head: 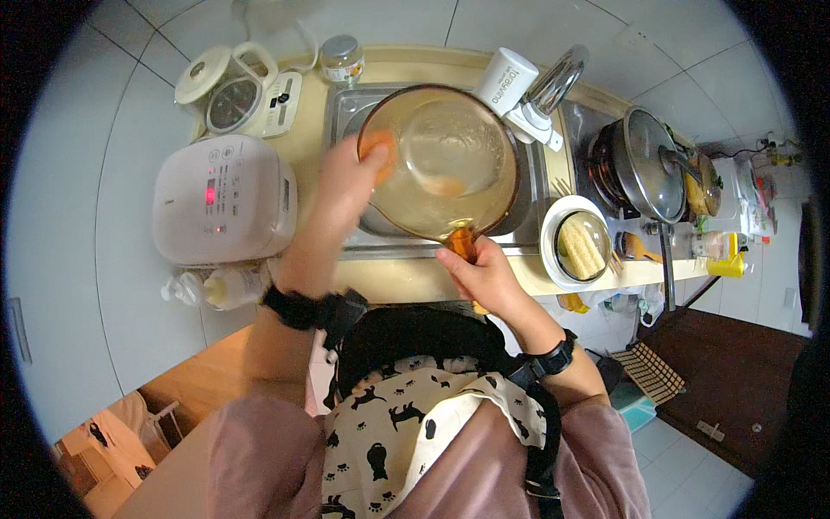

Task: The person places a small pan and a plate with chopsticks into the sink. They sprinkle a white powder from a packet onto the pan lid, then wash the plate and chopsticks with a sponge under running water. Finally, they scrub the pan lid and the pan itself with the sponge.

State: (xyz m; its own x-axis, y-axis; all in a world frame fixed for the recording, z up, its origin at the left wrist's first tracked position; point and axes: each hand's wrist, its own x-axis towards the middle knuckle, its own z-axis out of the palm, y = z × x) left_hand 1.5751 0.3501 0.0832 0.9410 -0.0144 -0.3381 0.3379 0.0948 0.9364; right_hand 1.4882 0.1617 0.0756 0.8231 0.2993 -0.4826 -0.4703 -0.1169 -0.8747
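An amber glass pot (454, 156) is held over the stainless steel sink (337, 107), its round opening or base facing me; which one I cannot tell. My right hand (483, 276) grips the pot's amber handle (462, 243) at the near side. At the pot's left rim is my left hand (353, 178), blurred, with an orange thing (384, 156), perhaps a sponge or cloth, under its fingers. The white faucet water filter (509, 81) and the metal faucet (561, 78) stand just behind the pot on the right.
Left of the sink are a white rice cooker (220, 201), a glass kettle (227, 91) and pump bottles (227, 289). A lidded glass jar (342, 61) stands behind. To the right are a white bowl (551, 250) under a glass one holding a loofah-like piece, and a lidded pan (648, 165) on the stove.
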